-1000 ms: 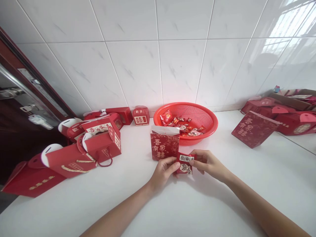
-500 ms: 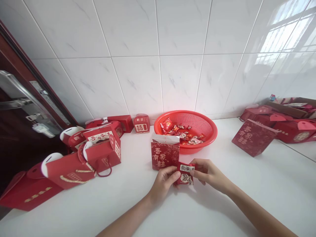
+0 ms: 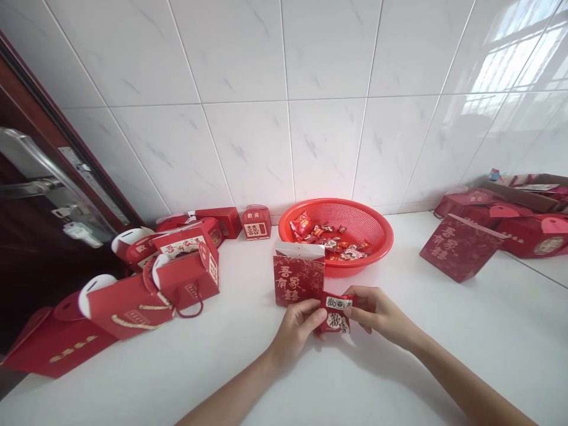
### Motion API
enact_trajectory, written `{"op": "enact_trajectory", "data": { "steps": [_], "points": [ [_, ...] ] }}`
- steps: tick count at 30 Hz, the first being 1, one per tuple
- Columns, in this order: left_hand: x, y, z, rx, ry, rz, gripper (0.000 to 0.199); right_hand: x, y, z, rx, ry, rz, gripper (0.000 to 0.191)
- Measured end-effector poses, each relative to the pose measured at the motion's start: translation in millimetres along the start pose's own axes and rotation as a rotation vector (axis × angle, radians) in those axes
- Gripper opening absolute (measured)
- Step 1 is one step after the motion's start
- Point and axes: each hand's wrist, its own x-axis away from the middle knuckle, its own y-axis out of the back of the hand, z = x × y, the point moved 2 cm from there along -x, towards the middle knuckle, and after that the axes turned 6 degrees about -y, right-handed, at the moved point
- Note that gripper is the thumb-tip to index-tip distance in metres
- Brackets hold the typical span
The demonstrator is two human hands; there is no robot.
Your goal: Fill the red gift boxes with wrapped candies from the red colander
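Observation:
Both hands are closed on a small red packet (image 3: 336, 322) with white-and-black lettering, low over the white tabletop. My left hand (image 3: 296, 332) pinches its left side between thumb and fingers. At the right upper edge, my right hand (image 3: 377, 310) grips it by the fingertips. Just behind my left hand stands an upright red gift box (image 3: 298, 281) with gold characters and its top flaps raised. A red plastic basket (image 3: 381, 239) sits behind that box, holding several wrapped candies (image 3: 331, 242).
Several red gift boxes (image 3: 124, 307), some with cord handles, are grouped at the left by a dark door (image 3: 26, 236). A small red box (image 3: 256, 223) stands against the tiled wall. On the right are a tilted red box (image 3: 459, 247), more red boxes (image 3: 528, 231) and an open carton (image 3: 515, 192).
The view shifts very slightly, moving everything a little to the right in the picture. Both hands keep the same hold on the red packet.

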Motion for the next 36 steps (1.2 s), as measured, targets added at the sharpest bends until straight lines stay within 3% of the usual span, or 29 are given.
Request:
{"op": "enact_trajectory", "data": {
  "steps": [36],
  "points": [
    [1.5,-0.3,-2.3,-0.019,0.022,-0.034,0.042,0.3,1.9,-0.8,-0.003,0.006,-0.007,0.039]
  ]
}}
